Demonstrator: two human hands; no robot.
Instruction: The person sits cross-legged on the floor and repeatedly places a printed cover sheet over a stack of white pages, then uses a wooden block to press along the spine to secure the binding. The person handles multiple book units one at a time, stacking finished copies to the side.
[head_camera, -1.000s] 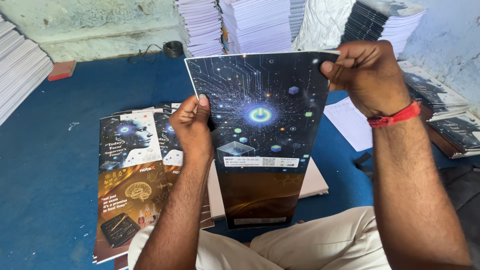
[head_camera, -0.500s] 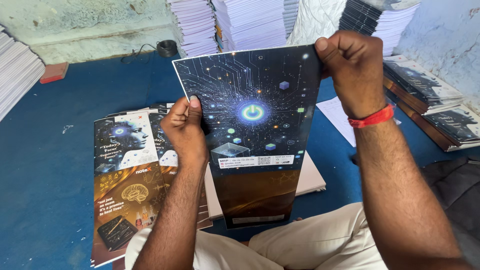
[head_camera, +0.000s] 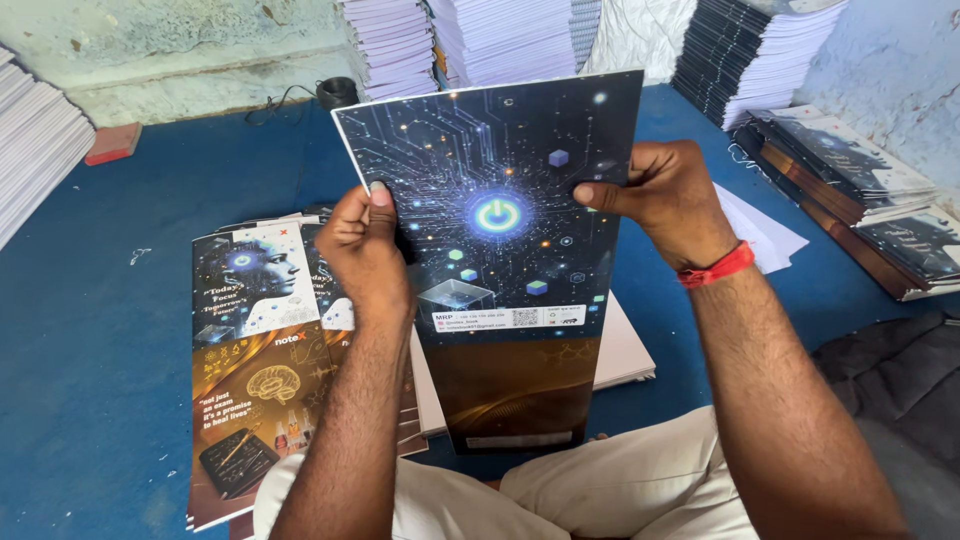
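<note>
cover sheet (head_camera: 500, 260): long glossy printed sheet, dark blue circuit pattern with a glowing round symbol above, brown band below
pose: upright, slightly tilted, facing the camera
position: held in the air at both side edges, above the lap

I hold a printed cover sheet (head_camera: 500, 250) upright between my left hand (head_camera: 365, 250) and my right hand (head_camera: 665, 200), one on each side edge. Left of my left hand, a pile of covers (head_camera: 255, 370) lies flat on the table (head_camera: 100, 330). Beyond my grip stand paper stacks (head_camera: 470, 40); right of my right hand lie finished books (head_camera: 860, 190).
</note>
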